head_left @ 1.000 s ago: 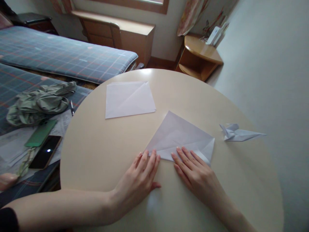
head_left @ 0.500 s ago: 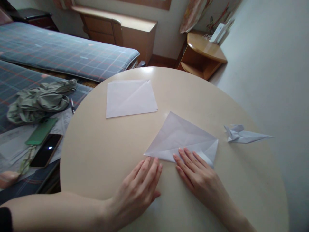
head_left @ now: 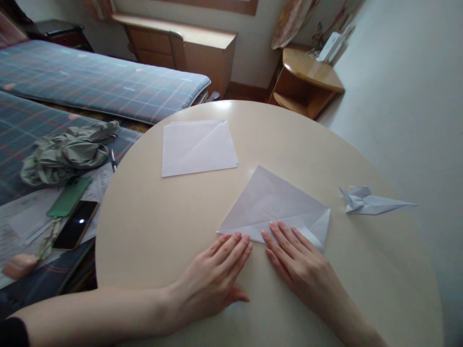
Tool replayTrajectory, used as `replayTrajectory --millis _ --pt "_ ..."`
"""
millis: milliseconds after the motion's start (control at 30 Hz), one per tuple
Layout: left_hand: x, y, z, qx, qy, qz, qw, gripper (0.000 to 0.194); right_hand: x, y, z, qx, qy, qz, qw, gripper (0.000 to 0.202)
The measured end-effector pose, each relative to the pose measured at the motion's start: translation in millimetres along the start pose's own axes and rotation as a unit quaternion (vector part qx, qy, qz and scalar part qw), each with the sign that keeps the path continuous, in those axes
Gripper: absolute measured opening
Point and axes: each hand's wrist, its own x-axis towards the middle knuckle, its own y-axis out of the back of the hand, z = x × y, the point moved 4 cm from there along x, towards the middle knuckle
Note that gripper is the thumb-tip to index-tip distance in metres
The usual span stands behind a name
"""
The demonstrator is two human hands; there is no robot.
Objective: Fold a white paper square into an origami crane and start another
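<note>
A creased sheet of white paper (head_left: 271, 200) lies on the round cream table (head_left: 144, 207), its near edge folded over. My left hand (head_left: 219, 272) rests with outstretched fingertips on that near edge, close to the left corner. Flat on the folded strip, toward the right, are the spread fingers of my right hand (head_left: 298, 255). Neither hand grips anything. Farther back on the left lies a stack of white paper (head_left: 198, 148). A folded white paper figure (head_left: 372, 202) stands on the table at the right.
Beyond the table's left edge are a black phone (head_left: 76, 224), a green case (head_left: 68, 197), a pen (head_left: 113, 160), papers and a crumpled grey-green cloth (head_left: 68, 152) on a plaid bed. A wooden corner shelf (head_left: 311, 72) stands behind, and a wall runs along the right.
My left hand has slid slightly right along the near edge, its thumb now farther out. My right hand stays on the fold. The whole view has shifted a little.
</note>
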Motion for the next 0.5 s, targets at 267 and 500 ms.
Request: replayTrajectory --millis 267,500 --pt "4.1 -2.5 -1.6 -0.004 0.008 -0.008 1.0 0.068 0.4 0.3 0.7 0.005 -0.011 -0.006 1.0 0.03" --pt "10.5 -5.3 -5.2 0.008 -0.002 0.001 1.0 0.063 1.5 2.0 1.8 0.031 -0.017 -0.016 0.999 0.03"
